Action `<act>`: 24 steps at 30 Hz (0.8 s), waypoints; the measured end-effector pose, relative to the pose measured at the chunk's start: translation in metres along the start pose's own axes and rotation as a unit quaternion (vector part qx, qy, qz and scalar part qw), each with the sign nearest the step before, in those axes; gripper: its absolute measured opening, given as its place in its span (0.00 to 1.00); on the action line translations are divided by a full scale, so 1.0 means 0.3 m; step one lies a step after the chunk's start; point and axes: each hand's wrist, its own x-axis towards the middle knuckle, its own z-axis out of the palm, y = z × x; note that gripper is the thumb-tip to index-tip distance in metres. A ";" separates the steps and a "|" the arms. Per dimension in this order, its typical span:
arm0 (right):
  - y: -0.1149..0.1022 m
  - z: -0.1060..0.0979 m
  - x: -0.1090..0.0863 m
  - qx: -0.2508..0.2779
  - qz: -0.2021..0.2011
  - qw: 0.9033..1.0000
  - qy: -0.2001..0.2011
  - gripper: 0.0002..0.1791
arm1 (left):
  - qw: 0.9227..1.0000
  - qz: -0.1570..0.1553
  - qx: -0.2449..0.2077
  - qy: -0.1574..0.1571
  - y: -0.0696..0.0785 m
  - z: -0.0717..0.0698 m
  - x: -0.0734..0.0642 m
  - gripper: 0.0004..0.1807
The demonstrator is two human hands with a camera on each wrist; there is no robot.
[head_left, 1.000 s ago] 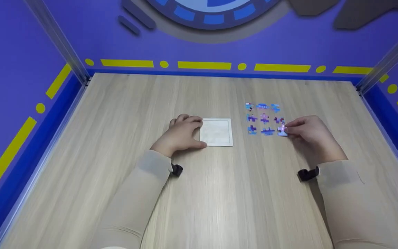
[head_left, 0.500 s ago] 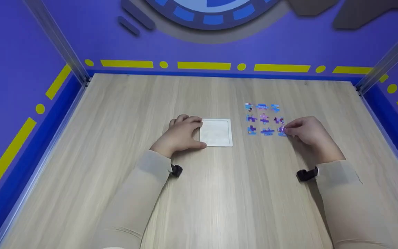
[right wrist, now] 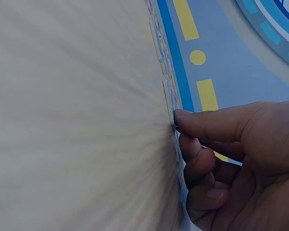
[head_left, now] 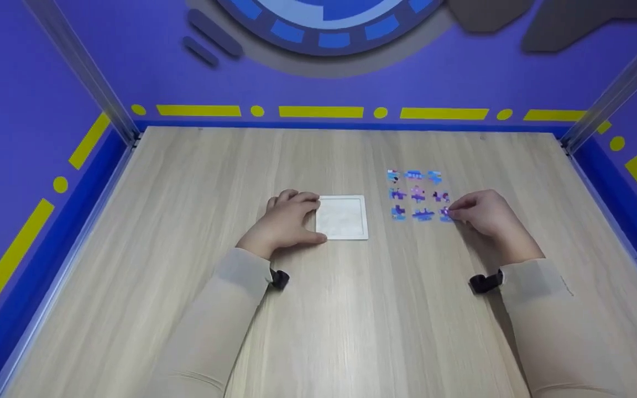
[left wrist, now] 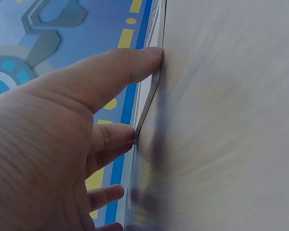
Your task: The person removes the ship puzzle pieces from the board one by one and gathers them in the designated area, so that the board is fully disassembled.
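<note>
In the head view a white square tray (head_left: 365,218) with a raised rim lies mid-table. My left hand (head_left: 288,221) holds it at its left side, thumb at the near corner and index finger at the far corner. The left wrist view shows that thumb (left wrist: 151,53) on the tray's edge. To the right, several colourful jigsaw pieces lie in three rows, spaced slightly apart. My right hand (head_left: 484,215) pinches the outer edge of the near-right jigsaw piece (head_left: 444,214), which lies low on the table. Its thumb (right wrist: 192,120) sits at that piece's edge in the right wrist view.
The wood-grain table (head_left: 318,309) is bounded by a purple back wall (head_left: 318,91) and side panels with yellow marks. Near each sleeve cuff sits a small black device (head_left: 280,279). A jigsaw piece (head_left: 422,214) lies just left of the pinched one.
The jigsaw piece in my right hand was tilted and bright with glare, and has come down flatter in its row. My left hand stays on the tray. The head view has shifted slightly.
</note>
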 end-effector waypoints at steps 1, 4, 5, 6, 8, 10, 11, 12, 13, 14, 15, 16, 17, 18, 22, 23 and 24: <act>0.000 0.003 0.000 0.000 -0.002 1.000 0.001 0.16 | 1.000 0.000 -0.001 0.001 -0.001 0.003 -0.002 0.49; 0.004 0.011 -0.001 0.003 -0.005 1.000 0.001 0.16 | 1.000 0.001 -0.004 0.000 -0.003 0.008 -0.006 0.49; 0.004 0.012 -0.001 0.003 -0.006 1.000 0.000 0.16 | 1.000 0.001 -0.005 -0.001 -0.003 0.009 -0.006 0.49; 0.005 0.013 -0.001 0.004 -0.006 1.000 0.001 0.16 | 1.000 0.000 -0.005 -0.001 -0.003 0.010 -0.006 0.49; 0.008 0.012 -0.001 0.004 -0.006 1.000 0.004 0.16 | 1.000 0.000 -0.005 0.002 -0.002 0.010 -0.005 0.49; 0.011 0.010 -0.001 0.005 -0.005 1.000 0.008 0.16 | 1.000 0.000 -0.002 0.005 -0.001 0.010 -0.003 0.49; 0.013 0.010 -0.001 0.006 -0.003 1.000 0.010 0.17 | 1.000 0.001 0.000 0.006 -0.001 0.010 -0.001 0.49; 0.016 0.011 -0.001 0.004 -0.003 1.000 0.012 0.16 | 1.000 0.003 0.003 0.008 -0.001 0.009 0.000 0.49; 0.018 0.011 -0.001 0.003 -0.003 1.000 0.013 0.16 | 1.000 0.005 0.005 0.008 -0.002 0.009 0.002 0.49; 0.021 0.009 -0.001 0.002 -0.004 1.000 0.012 0.16 | 1.000 0.008 0.007 0.009 -0.003 0.010 0.004 0.49; 0.024 0.008 -0.001 0.000 -0.005 1.000 0.013 0.16 | 1.000 0.012 0.008 0.010 -0.004 0.010 0.007 0.49; 0.027 0.006 0.000 -0.003 -0.007 1.000 0.014 0.16 | 1.000 0.016 0.009 0.012 -0.006 0.009 0.010 0.49; 0.028 0.005 0.001 -0.005 -0.009 1.000 0.015 0.16 | 1.000 0.020 0.010 0.016 -0.009 0.009 0.012 0.49; 0.029 0.004 0.002 -0.008 -0.012 1.000 0.016 0.16 | 0.999 0.023 0.010 0.019 -0.012 0.008 0.015 0.49; 0.024 -0.002 0.010 -0.005 -0.016 1.000 0.019 0.18 | 0.999 0.031 0.009 0.030 -0.027 0.001 0.022 0.50; 0.023 -0.003 0.012 -0.003 -0.016 1.000 0.021 0.18 | 0.999 0.033 0.009 0.030 -0.030 0.000 0.022 0.50; 0.022 -0.005 0.014 -0.001 -0.016 1.000 0.022 0.18 | 0.999 0.036 0.008 0.029 -0.032 -0.002 0.023 0.50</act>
